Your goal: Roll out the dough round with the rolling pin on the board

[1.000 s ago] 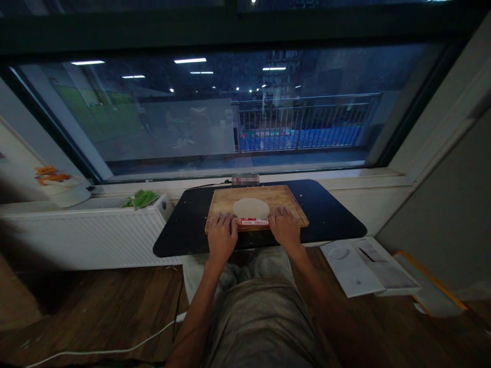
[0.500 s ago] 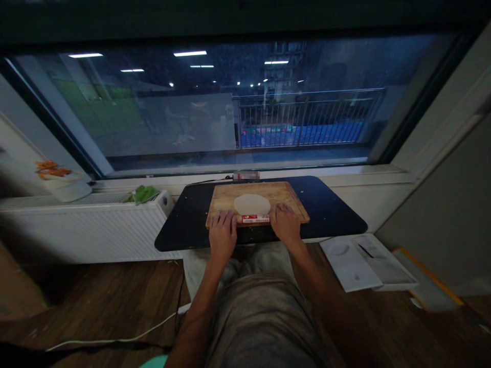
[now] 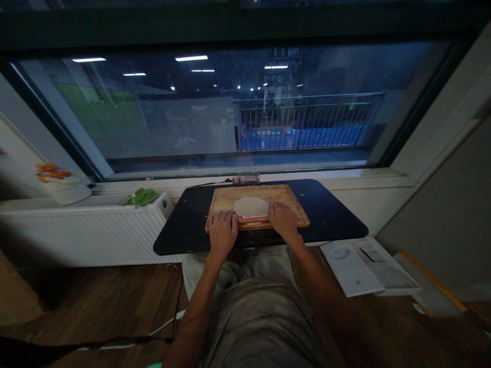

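A flat round sheet of dough (image 3: pixel 250 205) lies on the wooden cutting board (image 3: pixel 276 191). Across its near part rests a rolling pin (image 3: pixel 254 216), with a white and red label showing between my hands. My left hand (image 3: pixel 223 231) is closed over the pin's left end, fingers pointing forward. Its right end is under my right hand (image 3: pixel 284 222), whose fingers curl over it. Most of the pin's ends are hidden beneath the fingers. A thin strip of dough shows on the near side of the pin.
The board sits on a black table (image 3: pixel 330 217) before a window. A small device (image 3: pixel 246 178) with a cable stands at the table's far edge. Left is a radiator (image 3: pixel 95 232) with green leaves (image 3: pixel 143 197) and a white pot (image 3: pixel 69 190). An open white box (image 3: pixel 368 266) lies at right.
The rolling pin has rolled slightly forward over the dough under both hands, and its label has turned. A strip of dough now shows on its near side. The view has tilted slightly.
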`<move>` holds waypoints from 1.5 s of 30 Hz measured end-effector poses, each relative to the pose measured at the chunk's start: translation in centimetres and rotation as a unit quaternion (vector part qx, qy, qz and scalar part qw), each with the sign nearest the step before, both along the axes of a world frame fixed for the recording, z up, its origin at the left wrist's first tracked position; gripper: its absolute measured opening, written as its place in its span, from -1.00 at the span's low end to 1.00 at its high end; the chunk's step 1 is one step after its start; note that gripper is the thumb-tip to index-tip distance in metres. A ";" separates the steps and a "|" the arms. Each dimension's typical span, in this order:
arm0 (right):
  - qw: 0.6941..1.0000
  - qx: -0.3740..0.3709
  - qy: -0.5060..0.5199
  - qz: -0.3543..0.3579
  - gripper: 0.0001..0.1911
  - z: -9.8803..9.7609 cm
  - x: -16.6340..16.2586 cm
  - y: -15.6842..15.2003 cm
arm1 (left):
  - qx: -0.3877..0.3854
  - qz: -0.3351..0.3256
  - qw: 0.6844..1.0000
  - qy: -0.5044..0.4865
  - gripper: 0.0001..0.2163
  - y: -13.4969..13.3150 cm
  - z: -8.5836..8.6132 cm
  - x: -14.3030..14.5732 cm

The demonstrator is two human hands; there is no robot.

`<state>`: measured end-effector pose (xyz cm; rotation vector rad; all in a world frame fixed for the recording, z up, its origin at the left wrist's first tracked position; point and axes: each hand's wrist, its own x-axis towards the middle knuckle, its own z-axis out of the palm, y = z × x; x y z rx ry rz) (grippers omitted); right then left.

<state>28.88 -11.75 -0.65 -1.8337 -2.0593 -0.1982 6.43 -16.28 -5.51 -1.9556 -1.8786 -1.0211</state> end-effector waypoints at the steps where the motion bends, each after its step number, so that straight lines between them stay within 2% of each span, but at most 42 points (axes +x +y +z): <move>1: 1.000 0.009 0.000 0.005 -0.57 -0.2 0.1 -0.5 | 0.001 -0.002 1.000 -0.005 -0.64 -0.3 -0.1 0.0; 8: 0.999 0.034 0.002 0.020 -0.54 -1.1 0.6 -2.9 | 0.000 -0.017 1.000 -0.026 -0.63 -1.1 -0.6 -0.1; 13: 0.999 0.029 -0.016 0.028 -0.51 -0.5 0.3 -1.1 | -0.003 -0.013 1.000 -0.018 -0.61 -0.5 -0.5 0.0; 19: 0.999 -0.004 -0.022 0.023 -0.52 0.4 -0.2 1.6 | -0.026 -0.011 1.000 0.009 -0.61 0.9 0.7 -0.2; 30: 0.999 0.034 0.003 0.020 -0.50 -1.0 0.2 -1.9 | -0.032 -0.012 0.999 -0.026 -0.63 -0.8 0.2 -0.2; 40: 1.000 0.004 -0.008 0.013 -0.51 0.6 -0.5 0.8 | -0.013 0.009 1.000 0.000 -0.59 0.2 0.5 0.3; 45: 1.000 0.004 -0.002 0.006 -0.53 0.3 -0.5 0.5 | -0.014 0.008 1.000 0.005 -0.60 0.4 0.6 0.3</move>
